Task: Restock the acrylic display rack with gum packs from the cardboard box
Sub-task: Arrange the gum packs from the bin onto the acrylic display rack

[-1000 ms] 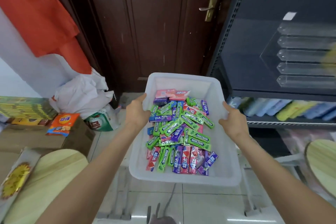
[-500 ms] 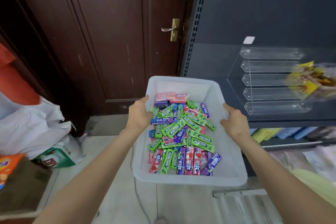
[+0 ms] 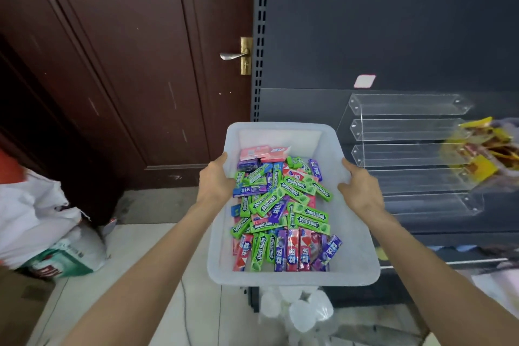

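Both bare forearms reach forward from the bottom corners, angled toward each other, wrists straight. The left hand (image 3: 215, 181) clamps the left rim of a white bin (image 3: 292, 277), thumb on top and fingers curled underneath. The right hand (image 3: 358, 189) takes a matching grip on the right rim, thumb over the edge.

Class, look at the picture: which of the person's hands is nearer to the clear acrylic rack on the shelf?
Right. The right hand grips the tub's right rim, just left of the acrylic rack. The left hand grips the left rim, across the tub from it.
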